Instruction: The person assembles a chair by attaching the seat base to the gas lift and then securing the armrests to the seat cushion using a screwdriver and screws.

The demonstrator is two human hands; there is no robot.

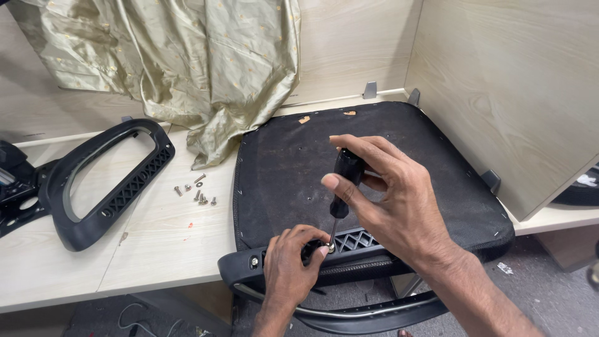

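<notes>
Far left of the fingers, on the pale wood table (68, 274): one black plastic armrest loop (103, 184), lying flat. Beside it, still left of both hands: a small scatter of loose screws (198, 195). Behind those, draped from the back wall: a shiny olive-gold cloth (187, 62).

Left hand (290, 268): fingers curled narrow round the black armrest bracket (312, 256) at the seat's near edge, fingertips pinching at the screw (330, 248) where the tool tip meets it.

Just above those fingers: a screwdriver (342, 187), black handle, thin metal shaft, standing nearly upright with its tip down at the bracket.

Right hand (399, 200): fingers closed round the screwdriver handle, thumb on its left side (forefinger arched over the top).

Under and right of both hands: an upturned black chair seat (430, 156), fabric underside dusty, resting on the table against the wood partition (511, 93).
</notes>
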